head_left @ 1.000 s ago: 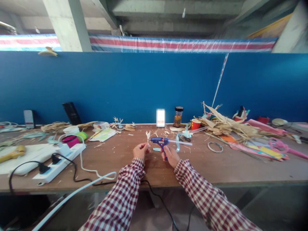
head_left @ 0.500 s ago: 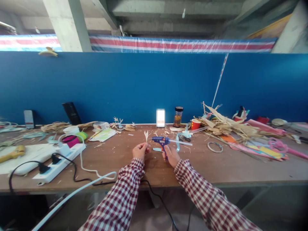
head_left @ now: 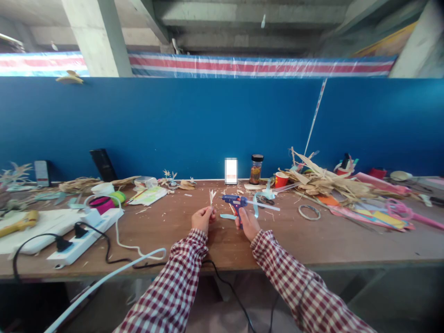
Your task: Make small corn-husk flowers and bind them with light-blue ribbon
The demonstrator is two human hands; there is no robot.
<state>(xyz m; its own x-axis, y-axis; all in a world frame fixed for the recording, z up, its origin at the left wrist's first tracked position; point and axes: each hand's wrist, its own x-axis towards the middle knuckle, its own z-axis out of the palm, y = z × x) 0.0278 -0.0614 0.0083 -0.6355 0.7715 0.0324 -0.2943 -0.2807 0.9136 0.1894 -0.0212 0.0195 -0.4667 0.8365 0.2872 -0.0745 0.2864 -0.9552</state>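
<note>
My left hand (head_left: 203,218) is closed in a pinch on a small pale straw flower (head_left: 212,196) held upright above the wooden table (head_left: 312,240). My right hand (head_left: 247,224) grips the handle of a blue hot glue gun (head_left: 235,200), its nozzle pointing left toward the flower with a small gap between them. A glue stick pokes out of the gun's back to the right. Both sleeves are red-and-white checked.
A white power strip (head_left: 81,234) with black plugs and cables lies at the left. A pile of dried straw (head_left: 326,180), a red cup (head_left: 280,179), a jar (head_left: 256,169), a metal ring (head_left: 309,212) and coloured paper sit to the right. A blue partition stands behind.
The glue gun's nozzle has drawn back to the right, away from the flower. Both hands have shifted slightly up and right; the flower stays pinched in my left hand.
</note>
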